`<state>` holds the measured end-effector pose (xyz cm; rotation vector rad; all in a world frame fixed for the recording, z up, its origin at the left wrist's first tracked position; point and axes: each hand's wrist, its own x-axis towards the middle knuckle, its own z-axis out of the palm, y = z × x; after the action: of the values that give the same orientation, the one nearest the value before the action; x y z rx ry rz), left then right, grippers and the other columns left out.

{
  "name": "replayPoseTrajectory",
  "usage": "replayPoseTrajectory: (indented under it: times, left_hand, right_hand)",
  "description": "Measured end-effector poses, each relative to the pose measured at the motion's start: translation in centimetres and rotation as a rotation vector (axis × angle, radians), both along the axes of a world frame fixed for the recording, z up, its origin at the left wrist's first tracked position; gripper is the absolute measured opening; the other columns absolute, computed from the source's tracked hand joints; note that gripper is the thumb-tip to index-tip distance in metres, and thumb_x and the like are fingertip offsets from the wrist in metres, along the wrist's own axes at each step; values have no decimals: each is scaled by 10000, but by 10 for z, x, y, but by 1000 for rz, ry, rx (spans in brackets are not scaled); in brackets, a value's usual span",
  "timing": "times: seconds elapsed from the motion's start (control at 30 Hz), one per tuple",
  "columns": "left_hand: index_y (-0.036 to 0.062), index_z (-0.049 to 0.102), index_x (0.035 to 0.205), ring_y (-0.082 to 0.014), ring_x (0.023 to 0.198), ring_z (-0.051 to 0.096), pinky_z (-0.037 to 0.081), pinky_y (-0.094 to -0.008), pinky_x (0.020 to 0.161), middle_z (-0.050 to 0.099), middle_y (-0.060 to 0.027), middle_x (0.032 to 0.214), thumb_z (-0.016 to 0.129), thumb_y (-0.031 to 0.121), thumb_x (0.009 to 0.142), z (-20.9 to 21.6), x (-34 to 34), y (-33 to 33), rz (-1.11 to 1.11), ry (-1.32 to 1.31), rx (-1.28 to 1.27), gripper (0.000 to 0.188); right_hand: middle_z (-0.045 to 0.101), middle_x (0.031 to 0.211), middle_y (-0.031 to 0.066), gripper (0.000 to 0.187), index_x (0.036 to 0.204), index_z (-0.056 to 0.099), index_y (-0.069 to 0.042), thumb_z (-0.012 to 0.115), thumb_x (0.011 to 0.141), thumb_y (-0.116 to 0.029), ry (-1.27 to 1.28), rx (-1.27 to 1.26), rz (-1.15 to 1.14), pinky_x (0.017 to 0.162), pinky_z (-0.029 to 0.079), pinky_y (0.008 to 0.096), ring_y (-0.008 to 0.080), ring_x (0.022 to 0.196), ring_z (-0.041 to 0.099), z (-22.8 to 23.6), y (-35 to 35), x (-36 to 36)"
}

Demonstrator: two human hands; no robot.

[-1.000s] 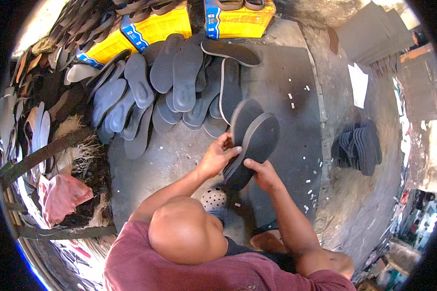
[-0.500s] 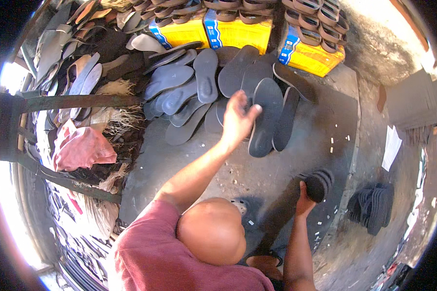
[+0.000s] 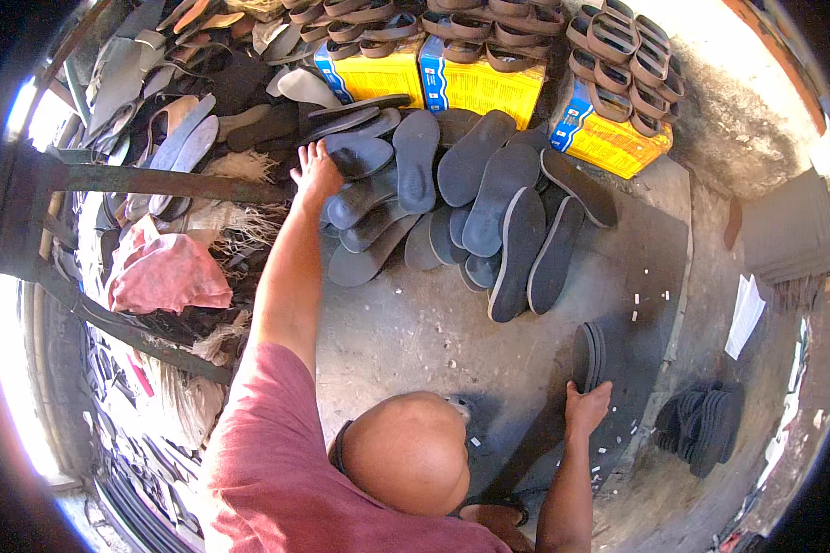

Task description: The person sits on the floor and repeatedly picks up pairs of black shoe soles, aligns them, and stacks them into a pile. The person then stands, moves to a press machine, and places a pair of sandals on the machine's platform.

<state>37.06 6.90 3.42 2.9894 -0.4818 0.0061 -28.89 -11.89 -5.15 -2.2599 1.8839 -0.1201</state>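
Dark grey shoe soles (image 3: 417, 157) lie in a loose, overlapping pile on the floor in front of me. My left hand (image 3: 316, 171) is stretched out to the pile's left edge, its fingers spread beside a bluish-grey sole (image 3: 360, 157); whether it presses on that sole I cannot tell. Low on the right, my right hand (image 3: 588, 405) grips a small stack of dark soles (image 3: 590, 358) by one end, the other end pointing away from me. Two long black soles, one of them the right-hand sole (image 3: 556, 255), lie side by side at the pile's near right.
Yellow-and-blue boxes (image 3: 482, 81) stand behind the pile with brown strapped sandals (image 3: 622, 41) on top. A wooden frame (image 3: 171, 185), a pink cloth (image 3: 168, 270) and scraps fill the left. Another stack of dark soles (image 3: 701, 424) and a white paper (image 3: 745, 316) lie right.
My left hand has moved left from the middle soles to the pile's left edge. The stack in my right hand has swung to point away from me. The view has shifted slightly.
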Motion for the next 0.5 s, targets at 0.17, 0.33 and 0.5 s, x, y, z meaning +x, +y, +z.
replayPoseTrajectory:
  times: [0.17,0.33,0.5]
  left_hand:
    - [179,346,1594,-377,1490,353,294,-674,1178,410,-149,1566,779,145,752,11,-2,23,-88,164,145,948]
    - [207,394,1535,-446,1389,422,456,-611,1077,461,-213,1437,864,290,698,18,-89,50,-191,198,-161,963]
    - [234,390,1490,-493,1275,437,437,-616,1063,437,-247,1337,767,129,719,-37,-252,128,-174,281,-310,864]
  right_hand:
    - [591,1347,345,954,1385,472,158,907,723,-374,33,111,-65,1069,473,503,483,1255,577,9,-5,1]
    - [580,1369,345,973,1402,462,163,907,725,-376,40,72,-80,1099,452,500,477,1285,562,7,2,7]
    - [615,1223,317,857,1303,480,121,903,727,-352,29,-94,3,1006,465,534,491,1168,585,-6,9,2]
